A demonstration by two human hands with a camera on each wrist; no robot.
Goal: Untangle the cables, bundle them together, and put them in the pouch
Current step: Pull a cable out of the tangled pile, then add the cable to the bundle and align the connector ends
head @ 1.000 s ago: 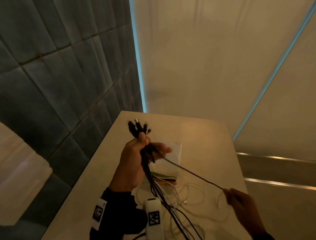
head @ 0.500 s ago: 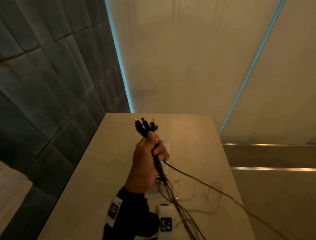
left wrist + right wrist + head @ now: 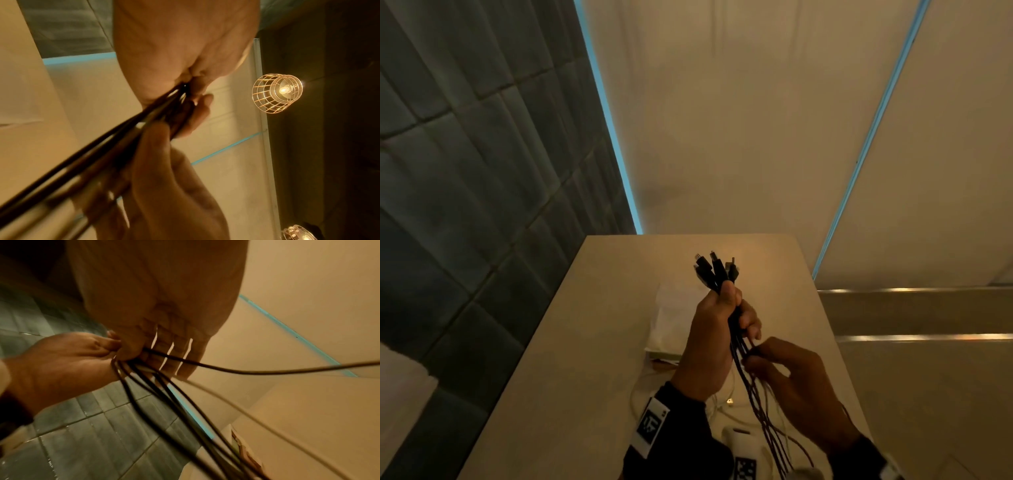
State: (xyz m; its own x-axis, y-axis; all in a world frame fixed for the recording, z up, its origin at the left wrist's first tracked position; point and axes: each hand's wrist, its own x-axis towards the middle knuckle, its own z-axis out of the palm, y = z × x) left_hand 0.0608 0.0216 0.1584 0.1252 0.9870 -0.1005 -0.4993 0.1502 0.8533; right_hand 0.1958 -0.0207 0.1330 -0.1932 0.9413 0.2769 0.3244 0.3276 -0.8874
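Note:
My left hand [image 3: 732,315] is raised above the table and grips a bundle of black cables [image 3: 739,346], whose plugs [image 3: 714,270] stick up out of the fist. Right under it, my right hand [image 3: 758,356] pinches the same strands between thumb and fingers. The cables [image 3: 767,421] hang down past both wrists. In the right wrist view one black cable [image 3: 267,371] runs off to the right across my fingers [image 3: 174,353]. The white pouch [image 3: 671,318] lies flat on the table, partly hidden behind the left hand.
The beige table [image 3: 585,342] is narrow, with a dark padded wall [image 3: 482,171] along its left side and a drop at its right edge. Thin white cables [image 3: 722,406] lie loose on it below my hands. A caged lamp [image 3: 277,93] hangs overhead.
My right hand, which had drawn one black cable out to the lower right and left the view, has come back up to the bundle just below the left hand. The left hand's grip stays.

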